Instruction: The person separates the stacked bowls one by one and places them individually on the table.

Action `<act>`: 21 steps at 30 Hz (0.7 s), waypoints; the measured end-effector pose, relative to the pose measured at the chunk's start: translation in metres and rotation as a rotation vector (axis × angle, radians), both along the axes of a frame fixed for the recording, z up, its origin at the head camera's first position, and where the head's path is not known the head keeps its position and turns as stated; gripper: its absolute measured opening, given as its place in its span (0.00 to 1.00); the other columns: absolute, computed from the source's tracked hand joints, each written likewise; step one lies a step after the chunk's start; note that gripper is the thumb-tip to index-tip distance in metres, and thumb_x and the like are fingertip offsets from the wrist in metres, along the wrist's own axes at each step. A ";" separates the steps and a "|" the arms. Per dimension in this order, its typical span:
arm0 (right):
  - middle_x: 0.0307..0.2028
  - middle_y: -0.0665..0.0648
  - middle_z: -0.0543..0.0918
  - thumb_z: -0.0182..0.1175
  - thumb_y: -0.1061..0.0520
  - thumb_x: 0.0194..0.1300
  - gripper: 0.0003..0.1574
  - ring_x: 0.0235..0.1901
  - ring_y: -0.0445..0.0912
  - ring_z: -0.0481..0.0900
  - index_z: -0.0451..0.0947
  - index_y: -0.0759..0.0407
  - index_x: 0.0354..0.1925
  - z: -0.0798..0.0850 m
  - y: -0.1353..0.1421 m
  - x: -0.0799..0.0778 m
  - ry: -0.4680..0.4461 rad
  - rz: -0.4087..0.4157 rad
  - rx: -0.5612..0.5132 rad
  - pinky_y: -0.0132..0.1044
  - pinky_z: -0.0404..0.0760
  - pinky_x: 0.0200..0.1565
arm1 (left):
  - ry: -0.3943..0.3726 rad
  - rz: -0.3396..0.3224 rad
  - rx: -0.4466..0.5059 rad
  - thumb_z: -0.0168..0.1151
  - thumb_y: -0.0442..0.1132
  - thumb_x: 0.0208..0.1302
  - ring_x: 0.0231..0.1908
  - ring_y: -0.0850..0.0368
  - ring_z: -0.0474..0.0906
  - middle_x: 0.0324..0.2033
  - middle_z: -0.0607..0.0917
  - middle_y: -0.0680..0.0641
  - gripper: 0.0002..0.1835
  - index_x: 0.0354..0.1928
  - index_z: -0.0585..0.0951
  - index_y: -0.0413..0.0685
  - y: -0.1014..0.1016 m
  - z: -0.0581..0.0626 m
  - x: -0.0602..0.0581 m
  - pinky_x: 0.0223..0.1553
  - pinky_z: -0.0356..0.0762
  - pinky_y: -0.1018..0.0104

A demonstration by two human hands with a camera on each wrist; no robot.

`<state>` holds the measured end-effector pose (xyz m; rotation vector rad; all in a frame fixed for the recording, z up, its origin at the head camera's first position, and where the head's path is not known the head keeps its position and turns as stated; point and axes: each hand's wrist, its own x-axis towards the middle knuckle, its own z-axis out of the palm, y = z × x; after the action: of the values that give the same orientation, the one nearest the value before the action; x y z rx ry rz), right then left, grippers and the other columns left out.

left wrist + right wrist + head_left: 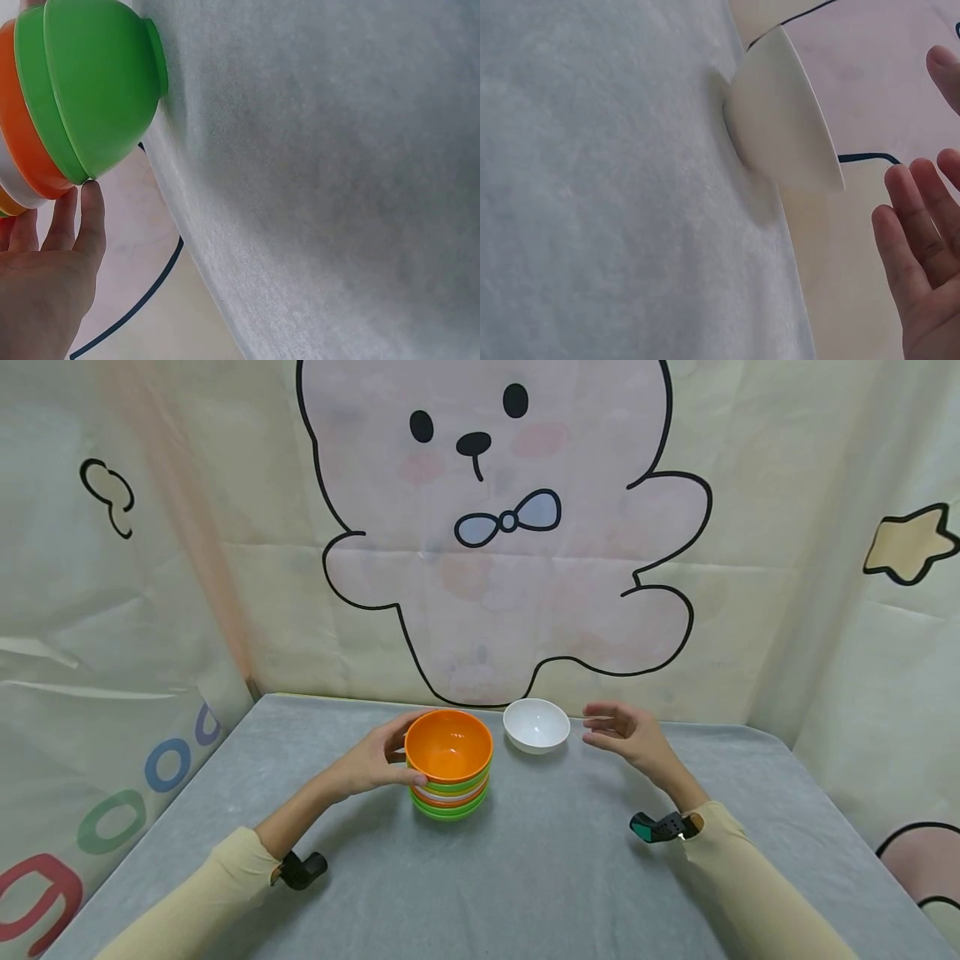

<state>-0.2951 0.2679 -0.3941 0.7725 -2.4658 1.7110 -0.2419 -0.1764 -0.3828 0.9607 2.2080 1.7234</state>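
Observation:
A stack of nested bowls stands on the table left of centre, with an orange bowl uppermost. Below it show green, yellow, white and orange rims, down to a green bowl at the bottom. My left hand grips the stack from its left side, thumb at the front and fingers around the back. To the right of the stack and farther back, a single white bowl sits upright. Just right of it my right hand is held apart from the bowl, fingers loosely bent and holding nothing.
A grey cloth covers the table. Close behind the white bowl runs the table's back edge, with a printed curtain hanging beyond it. More curtain hangs along the left side. Each wrist wears a dark strap.

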 end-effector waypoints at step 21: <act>0.58 0.77 0.75 0.69 0.69 0.65 0.29 0.55 0.72 0.76 0.74 0.70 0.62 0.004 -0.021 0.019 0.047 0.148 -0.081 0.42 0.83 0.51 | 0.003 -0.005 -0.010 0.76 0.42 0.60 0.64 0.47 0.71 0.68 0.72 0.48 0.45 0.76 0.64 0.52 0.000 0.002 0.001 0.61 0.73 0.44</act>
<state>-0.2765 0.2469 -0.3899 0.9974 -2.3461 1.8044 -0.2413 -0.1763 -0.3812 0.9667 2.2113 1.7086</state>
